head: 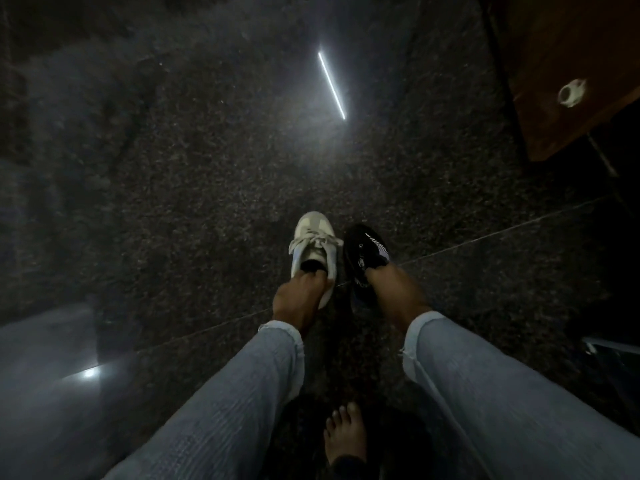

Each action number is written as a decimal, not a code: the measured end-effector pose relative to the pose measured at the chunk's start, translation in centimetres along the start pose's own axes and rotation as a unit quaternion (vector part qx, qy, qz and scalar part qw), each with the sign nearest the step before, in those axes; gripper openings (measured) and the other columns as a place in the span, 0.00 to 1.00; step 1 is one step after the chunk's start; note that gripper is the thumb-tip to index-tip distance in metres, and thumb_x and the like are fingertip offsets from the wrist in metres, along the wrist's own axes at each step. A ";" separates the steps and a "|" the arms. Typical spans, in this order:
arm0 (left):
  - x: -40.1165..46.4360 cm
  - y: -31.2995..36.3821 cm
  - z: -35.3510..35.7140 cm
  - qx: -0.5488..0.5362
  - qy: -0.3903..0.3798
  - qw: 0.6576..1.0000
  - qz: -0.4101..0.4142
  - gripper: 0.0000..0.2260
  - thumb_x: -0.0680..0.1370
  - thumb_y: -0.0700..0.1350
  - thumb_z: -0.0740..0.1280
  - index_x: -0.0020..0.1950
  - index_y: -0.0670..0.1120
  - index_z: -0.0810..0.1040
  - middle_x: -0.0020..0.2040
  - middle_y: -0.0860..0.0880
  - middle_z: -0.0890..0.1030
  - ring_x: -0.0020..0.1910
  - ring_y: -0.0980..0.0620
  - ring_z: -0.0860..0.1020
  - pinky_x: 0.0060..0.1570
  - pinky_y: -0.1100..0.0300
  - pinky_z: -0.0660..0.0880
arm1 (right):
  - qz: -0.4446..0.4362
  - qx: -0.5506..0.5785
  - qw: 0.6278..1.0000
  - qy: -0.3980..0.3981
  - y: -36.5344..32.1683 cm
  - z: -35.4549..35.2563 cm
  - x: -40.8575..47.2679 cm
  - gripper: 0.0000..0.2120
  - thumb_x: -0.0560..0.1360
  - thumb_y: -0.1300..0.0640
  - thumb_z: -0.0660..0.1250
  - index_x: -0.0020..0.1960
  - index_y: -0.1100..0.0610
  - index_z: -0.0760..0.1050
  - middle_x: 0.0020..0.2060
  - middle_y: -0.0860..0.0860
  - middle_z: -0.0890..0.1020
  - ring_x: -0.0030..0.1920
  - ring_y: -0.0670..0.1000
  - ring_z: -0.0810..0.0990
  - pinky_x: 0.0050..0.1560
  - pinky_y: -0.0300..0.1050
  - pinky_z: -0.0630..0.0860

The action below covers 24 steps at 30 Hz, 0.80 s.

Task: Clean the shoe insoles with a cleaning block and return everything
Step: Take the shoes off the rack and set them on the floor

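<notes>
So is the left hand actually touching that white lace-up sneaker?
Touching. The head view shows the left hand with its fingers tucked into the heel opening of the white lace-up sneaker, gripping its collar above the dark speckled floor.

Light blue ribbed sleeves, cuffs seemingly frayed; bare hands; one bare foot below.

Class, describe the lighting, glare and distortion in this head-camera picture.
Head view: dim overall; a tube light's reflection glares on the polished floor; wide-angle bending at the edges; the white shoe shows clearly, the black shoe merges into shadow.
</notes>
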<state>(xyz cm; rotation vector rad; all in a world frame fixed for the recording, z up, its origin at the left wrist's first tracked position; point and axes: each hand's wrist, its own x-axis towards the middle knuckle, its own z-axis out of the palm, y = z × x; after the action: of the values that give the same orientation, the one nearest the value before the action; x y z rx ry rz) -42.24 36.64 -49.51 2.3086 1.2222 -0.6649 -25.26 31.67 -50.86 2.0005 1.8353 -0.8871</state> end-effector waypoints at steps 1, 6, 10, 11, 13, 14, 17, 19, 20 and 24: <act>0.9 -0.3 0.2 0.004 0.005 1.000 0.000 0.13 0.81 0.43 0.59 0.65 0.44 0.68 0.62 0.44 0.76 0.60 0.42 0.74 0.49 0.47 0.73 | 0.004 -0.004 1.000 0.012 0.2 0.2 0.8 0.14 0.79 0.61 0.60 0.64 0.60 0.72 0.58 0.60 0.77 0.58 0.61 0.76 0.54 0.52 0.74; 2.9 -1.7 2.6 -0.006 0.011 1.000 -0.027 0.12 0.82 0.44 0.57 0.65 0.43 0.67 0.62 0.43 0.75 0.61 0.41 0.73 0.53 0.45 0.73 | 0.014 -0.029 0.999 0.021 0.0 3.4 2.2 0.12 0.79 0.64 0.58 0.61 0.60 0.72 0.57 0.59 0.78 0.57 0.59 0.77 0.52 0.51 0.74; 1.4 -1.5 4.2 0.022 -0.014 0.999 -0.033 0.17 0.80 0.41 0.59 0.69 0.43 0.64 0.65 0.42 0.74 0.64 0.41 0.72 0.58 0.49 0.70 | 0.012 0.017 0.999 -0.024 -0.9 5.7 0.6 0.13 0.80 0.66 0.55 0.63 0.62 0.71 0.59 0.60 0.77 0.57 0.59 0.77 0.54 0.50 0.74; 0.9 -1.3 4.1 0.029 -0.018 0.999 -0.035 0.17 0.80 0.41 0.59 0.69 0.43 0.64 0.65 0.42 0.74 0.64 0.41 0.71 0.58 0.49 0.70 | 0.013 0.022 0.999 -0.025 -1.0 5.6 0.0 0.14 0.80 0.66 0.55 0.63 0.62 0.70 0.59 0.60 0.76 0.58 0.60 0.77 0.55 0.50 0.73; -0.1 -0.9 3.0 0.039 -0.018 0.998 -0.040 0.17 0.80 0.42 0.61 0.68 0.44 0.65 0.65 0.43 0.74 0.64 0.42 0.71 0.59 0.49 0.69 | 0.017 0.030 0.999 -0.023 -1.1 4.8 -1.1 0.14 0.80 0.66 0.55 0.63 0.62 0.70 0.60 0.60 0.76 0.59 0.60 0.76 0.56 0.51 0.73; -0.5 -0.6 2.4 0.047 -0.014 0.998 -0.040 0.18 0.79 0.42 0.61 0.68 0.44 0.64 0.66 0.43 0.73 0.65 0.42 0.71 0.59 0.49 0.69 | 0.020 0.035 0.999 -0.020 -1.1 4.1 -1.7 0.13 0.79 0.66 0.55 0.63 0.61 0.70 0.60 0.60 0.76 0.59 0.60 0.76 0.56 0.52 0.74; -1.8 0.7 0.1 0.073 0.015 0.997 -0.029 0.19 0.79 0.45 0.60 0.70 0.46 0.64 0.67 0.44 0.73 0.66 0.43 0.71 0.63 0.49 0.68 | 0.031 0.048 0.998 0.003 -0.9 1.4 -3.7 0.13 0.79 0.62 0.58 0.64 0.60 0.70 0.60 0.59 0.76 0.59 0.59 0.76 0.56 0.52 0.75; -2.8 2.2 -1.9 0.081 0.033 0.996 -0.024 0.20 0.80 0.46 0.59 0.72 0.46 0.63 0.69 0.45 0.71 0.67 0.43 0.70 0.66 0.48 0.66 | 0.034 0.043 0.998 0.032 -0.7 -0.9 -5.6 0.13 0.79 0.61 0.59 0.64 0.59 0.70 0.61 0.58 0.75 0.60 0.58 0.74 0.56 0.52 0.73; -3.5 3.1 -3.0 0.082 0.038 0.996 -0.018 0.21 0.80 0.47 0.59 0.72 0.46 0.62 0.70 0.45 0.71 0.68 0.43 0.69 0.67 0.47 0.66 | 0.036 0.041 0.997 0.049 -0.7 -2.1 -6.8 0.13 0.79 0.60 0.59 0.64 0.59 0.70 0.61 0.58 0.75 0.61 0.57 0.74 0.56 0.51 0.73; -7.0 7.5 -8.2 0.077 0.062 0.995 0.018 0.22 0.79 0.49 0.63 0.71 0.47 0.64 0.69 0.45 0.70 0.67 0.44 0.69 0.65 0.47 0.67 | 0.056 0.063 0.991 0.107 -0.2 -7.2 -12.7 0.17 0.80 0.52 0.61 0.66 0.57 0.69 0.64 0.55 0.73 0.63 0.55 0.71 0.61 0.48 0.69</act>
<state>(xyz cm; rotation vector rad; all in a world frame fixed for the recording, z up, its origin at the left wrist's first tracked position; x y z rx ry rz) -37.66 33.14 -37.73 2.5264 1.2194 -0.6322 -23.68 25.84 -37.53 2.3322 1.7915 -0.8012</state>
